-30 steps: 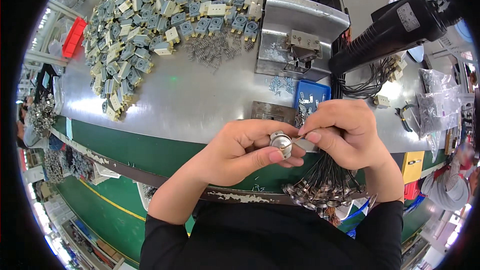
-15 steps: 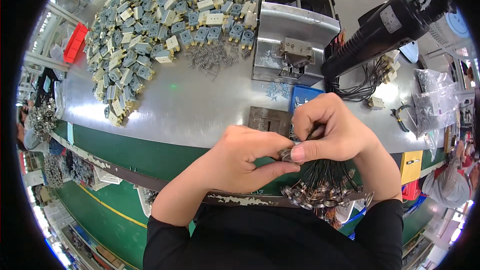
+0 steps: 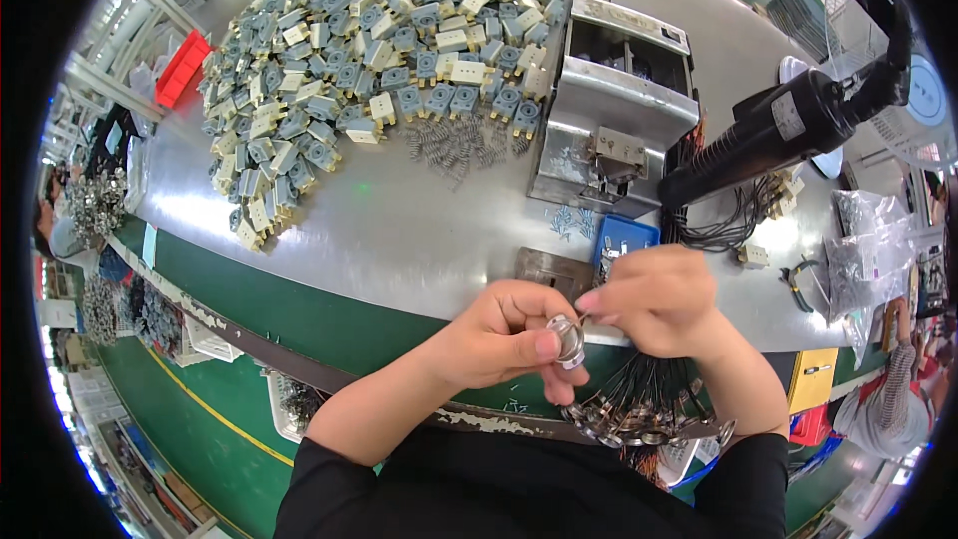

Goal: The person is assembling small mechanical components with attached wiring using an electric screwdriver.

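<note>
My left hand (image 3: pixel 494 337) pinches a round, shiny metal ring-shaped part (image 3: pixel 568 341) between thumb and fingers above the table's front edge. Right beside it, my right hand (image 3: pixel 661 297) is closed with thumb and finger together at the ring's upper edge. A thin strand seems to run from that pinch to the ring, too small to name. Below my right hand hangs a bundle of black cables (image 3: pixel 644 384) ending in several similar metal rings (image 3: pixel 639 429). A flat metal plate with a slot (image 3: pixel 549 271) lies just beyond my hands, beside a blue tray (image 3: pixel 627 234) of small metal pieces.
A large heap of grey and cream blocks (image 3: pixel 399 45) covers the far left, with springs (image 3: pixel 454 145) before it. A metal bench machine (image 3: pixel 621 105) and a black cylindrical tool (image 3: pixel 758 145) stand beyond. Cutters (image 3: pixel 796 284), plastic bags (image 3: pixel 870 240) and a yellow box (image 3: pixel 813 379) are right.
My right hand has drawn slightly back and turned over, its back now showing. My left hand has tilted the ring so its round face shows. The whole view has shifted.
</note>
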The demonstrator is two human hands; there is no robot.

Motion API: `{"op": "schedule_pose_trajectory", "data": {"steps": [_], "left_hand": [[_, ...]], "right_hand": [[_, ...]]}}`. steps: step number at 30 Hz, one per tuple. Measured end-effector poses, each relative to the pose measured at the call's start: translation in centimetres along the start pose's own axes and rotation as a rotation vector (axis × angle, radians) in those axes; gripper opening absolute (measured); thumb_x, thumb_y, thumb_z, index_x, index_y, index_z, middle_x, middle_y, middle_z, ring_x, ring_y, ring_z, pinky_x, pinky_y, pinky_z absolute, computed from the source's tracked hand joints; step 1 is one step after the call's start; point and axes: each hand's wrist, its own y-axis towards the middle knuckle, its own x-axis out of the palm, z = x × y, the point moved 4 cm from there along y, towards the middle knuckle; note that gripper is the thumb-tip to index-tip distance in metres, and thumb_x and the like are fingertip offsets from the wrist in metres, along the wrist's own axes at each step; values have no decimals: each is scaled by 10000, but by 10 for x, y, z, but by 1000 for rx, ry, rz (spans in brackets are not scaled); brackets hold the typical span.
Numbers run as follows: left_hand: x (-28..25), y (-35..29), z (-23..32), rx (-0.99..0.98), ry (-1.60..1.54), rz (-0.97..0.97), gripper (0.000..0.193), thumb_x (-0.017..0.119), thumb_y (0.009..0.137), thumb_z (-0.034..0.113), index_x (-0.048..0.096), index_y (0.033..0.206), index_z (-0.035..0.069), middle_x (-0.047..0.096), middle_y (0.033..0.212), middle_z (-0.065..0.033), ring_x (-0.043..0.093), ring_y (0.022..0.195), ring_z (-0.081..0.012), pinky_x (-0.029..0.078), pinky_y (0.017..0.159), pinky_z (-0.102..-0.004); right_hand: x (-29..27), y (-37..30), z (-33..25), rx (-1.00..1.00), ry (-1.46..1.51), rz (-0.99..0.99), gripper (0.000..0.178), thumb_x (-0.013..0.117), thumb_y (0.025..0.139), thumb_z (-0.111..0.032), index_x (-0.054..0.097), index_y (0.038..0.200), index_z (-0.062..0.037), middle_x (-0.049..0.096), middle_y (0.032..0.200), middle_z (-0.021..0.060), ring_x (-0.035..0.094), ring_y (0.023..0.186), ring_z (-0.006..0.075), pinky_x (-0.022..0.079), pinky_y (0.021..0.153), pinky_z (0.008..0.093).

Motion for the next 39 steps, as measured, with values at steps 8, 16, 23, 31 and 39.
{"op": "schedule_pose_trajectory", "data": {"steps": [8, 16, 23, 31, 39], "left_hand": [[11, 5, 15, 91, 31, 178, 263, 644, 1068, 143, 616, 1257, -38, 770, 1013, -177, 794, 876, -255, 659, 734, -348], [41, 11, 35, 423, 1648, 542, 171, 707, 991, 11, 664, 1142, -58, 775, 928, -156, 788, 854, -264, 656, 760, -348], [11, 11, 31, 325, 997, 439, 190, 672, 1019, 19, 638, 1187, -64, 760, 1031, -192, 786, 897, -279, 660, 814, -384], [-3, 11, 29, 264, 622, 387, 270, 648, 1063, 137, 613, 1253, -52, 756, 1058, -182, 775, 984, -296, 643, 865, -398], [-30, -34, 144, 449, 2095, 1015, 383, 755, 927, 153, 682, 1298, 99, 702, 1076, -101, 697, 905, -240, 564, 775, -374]], "right_hand": [[4, -6, -2, 51, 39, -23, 426, 639, 781, 74, 759, 1185, 13, 650, 661, 74, 635, 532, 215, 478, 497, 322], [10, -13, -1, 221, 106, 8, 454, 649, 832, 26, 714, 1281, 50, 708, 735, 117, 675, 583, 207, 523, 574, 303], [6, -19, 0, 537, 341, -142, 466, 602, 987, 27, 622, 1451, -9, 777, 1070, 177, 753, 867, 189, 565, 768, 303], [7, -12, 2, 532, 288, -113, 535, 621, 1004, -58, 523, 1525, 16, 724, 901, 94, 675, 789, 179, 526, 759, 302], [-18, -30, 13, 485, -308, -378, 612, 849, 745, -231, 685, 1290, -8, 634, 803, 117, 650, 747, 304, 511, 719, 380]]}}
